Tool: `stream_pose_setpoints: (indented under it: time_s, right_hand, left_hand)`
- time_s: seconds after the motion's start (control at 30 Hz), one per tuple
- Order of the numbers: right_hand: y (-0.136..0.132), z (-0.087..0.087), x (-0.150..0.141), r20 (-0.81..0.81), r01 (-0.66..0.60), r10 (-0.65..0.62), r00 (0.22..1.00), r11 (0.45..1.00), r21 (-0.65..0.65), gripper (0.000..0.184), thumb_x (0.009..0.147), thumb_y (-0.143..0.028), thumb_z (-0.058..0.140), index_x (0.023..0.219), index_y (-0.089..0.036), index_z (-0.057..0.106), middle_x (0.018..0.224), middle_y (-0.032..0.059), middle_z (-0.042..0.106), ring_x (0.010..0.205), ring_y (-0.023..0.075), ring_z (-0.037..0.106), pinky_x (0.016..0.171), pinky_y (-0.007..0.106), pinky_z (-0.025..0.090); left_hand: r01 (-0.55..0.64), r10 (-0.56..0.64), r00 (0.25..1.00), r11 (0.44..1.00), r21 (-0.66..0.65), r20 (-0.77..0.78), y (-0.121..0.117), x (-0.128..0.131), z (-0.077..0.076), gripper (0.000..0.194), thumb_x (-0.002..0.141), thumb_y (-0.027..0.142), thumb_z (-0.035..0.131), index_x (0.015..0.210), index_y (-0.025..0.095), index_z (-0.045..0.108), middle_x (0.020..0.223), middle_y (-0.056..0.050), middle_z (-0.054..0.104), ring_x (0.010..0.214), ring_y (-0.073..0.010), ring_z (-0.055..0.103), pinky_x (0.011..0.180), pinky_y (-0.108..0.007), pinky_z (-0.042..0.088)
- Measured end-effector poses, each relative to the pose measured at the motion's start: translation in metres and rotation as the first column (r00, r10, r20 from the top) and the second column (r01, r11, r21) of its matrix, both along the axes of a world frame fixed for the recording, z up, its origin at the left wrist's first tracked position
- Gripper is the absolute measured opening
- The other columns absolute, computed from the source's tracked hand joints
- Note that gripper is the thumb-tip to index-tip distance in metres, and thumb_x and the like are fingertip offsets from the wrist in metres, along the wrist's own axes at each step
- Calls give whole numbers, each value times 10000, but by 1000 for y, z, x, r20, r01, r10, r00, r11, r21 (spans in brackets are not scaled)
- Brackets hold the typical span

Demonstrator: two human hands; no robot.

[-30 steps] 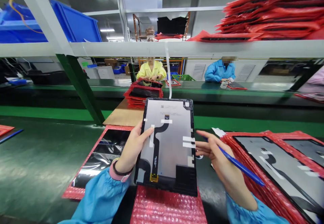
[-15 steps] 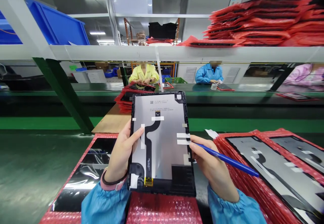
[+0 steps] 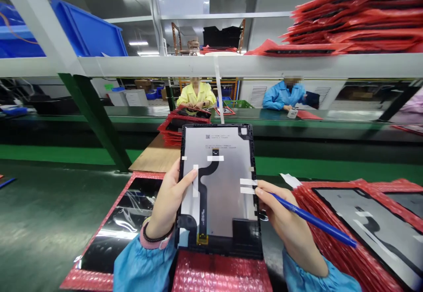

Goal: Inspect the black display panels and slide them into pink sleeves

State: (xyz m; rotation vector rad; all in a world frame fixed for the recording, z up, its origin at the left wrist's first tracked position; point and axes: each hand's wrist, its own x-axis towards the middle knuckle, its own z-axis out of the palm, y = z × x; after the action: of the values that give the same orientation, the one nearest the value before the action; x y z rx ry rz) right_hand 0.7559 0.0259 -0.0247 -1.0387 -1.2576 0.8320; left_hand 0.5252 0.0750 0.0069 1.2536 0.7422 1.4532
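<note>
My left hand (image 3: 172,195) grips the left edge of a tablet screen panel (image 3: 228,173), thumb on its silvery back. The panel is tilted up toward me. A black ribbon cable (image 3: 203,195) runs down it, with white tape strips stuck across and beside it. At the panel's right edge, my right hand (image 3: 286,221) is closed around a slim blue pen-shaped tool (image 3: 317,221). Its thumb and fingertips touch the edge beside two short white tape strips (image 3: 247,186). The tool's front end is hidden by the fingers.
Red bubble wrap (image 3: 221,270) lies below the panel. A glossy black screen (image 3: 115,230) rests at left. Stacked panels in red bubble bags (image 3: 370,221) are at right. A shelf (image 3: 231,66) carries red-bagged stacks (image 3: 357,23) and a blue bin (image 3: 89,27). Co-workers sit beyond.
The whole view has shifted, so panel and hands appear slightly farther right and lower. Both hands keep their holds. The co-worker in blue across the bench now lifts a dark panel.
</note>
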Motion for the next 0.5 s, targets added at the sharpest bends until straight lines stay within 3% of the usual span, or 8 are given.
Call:
stream_pose_setpoints:
  time_s: [0.1, 0.17, 0.27, 0.33, 0.4, 0.43, 0.5]
  right_hand:
    - [6, 3, 1, 19, -6, 7, 1000, 999, -40, 275, 824, -437, 694, 1033, -272, 762, 967, 47, 762, 845, 237, 681, 764, 335, 556]
    - [8, 9, -2, 9, -9, 9, 1000, 998, -63, 370, 819, -448, 703, 1140, -264, 711, 1112, 69, 738, 1008, 272, 679, 888, 391, 545]
    - [7, 15, -9, -196, -88, 82, 977, 996, -26, 516, 809, -436, 729, 1290, -318, 586, 1354, 60, 618, 1226, 272, 587, 1048, 449, 452]
    - [4, 16, -14, -375, -280, 261, 889, 960, 6, 613, 749, -571, 735, 1295, -346, 571, 1403, 61, 577, 1228, 291, 587, 1021, 489, 467]
    - [0, 16, -17, -471, -443, 388, 792, 897, -6, 714, 657, -765, 660, 1207, -309, 645, 1299, 96, 654, 1159, 332, 629, 933, 528, 516]
    - [-2, 16, -19, -482, -464, 394, 782, 885, -31, 741, 629, -820, 618, 1129, -277, 690, 1198, 113, 708, 1122, 345, 648, 898, 534, 532]
    - [-4, 16, -21, -424, -378, 313, 850, 923, -76, 682, 653, -821, 595, 977, -238, 738, 999, 121, 765, 1054, 346, 678, 852, 517, 555]
  left_hand:
    - [-57, 59, 997, 997, 43, -56, -1, -2, 0, 303, 827, 334, 703, 1111, 230, 700, 1079, -13, 744, 926, -183, 695, 814, -244, 547]
    - [-146, 160, 977, 984, 105, -142, -4, -4, -2, 227, 820, 347, 705, 991, 204, 745, 909, -16, 769, 781, -178, 705, 688, -232, 552]
    - [-209, 321, 900, 911, 355, -294, -8, -5, -7, 133, 812, 252, 702, 902, 202, 786, 756, -24, 772, 689, -193, 716, 653, -250, 561]
    - [-60, 343, 855, 812, 581, -390, -8, -4, -10, 262, 822, 140, 649, 1037, 225, 772, 922, -45, 786, 845, -228, 743, 800, -293, 576]
    - [147, 332, 803, 695, 704, -495, -6, -3, -11, 412, 831, 66, 586, 1176, 256, 703, 1143, -45, 724, 1078, -246, 688, 966, -342, 526]
    - [222, 333, 773, 656, 721, -540, -5, -3, -11, 435, 838, 58, 572, 1199, 272, 685, 1201, -40, 689, 1154, -248, 645, 1014, -363, 497]
    - [305, 335, 724, 628, 716, -602, -2, -2, -11, 422, 857, 73, 570, 1199, 294, 678, 1237, -38, 660, 1219, -250, 595, 1054, -394, 462]
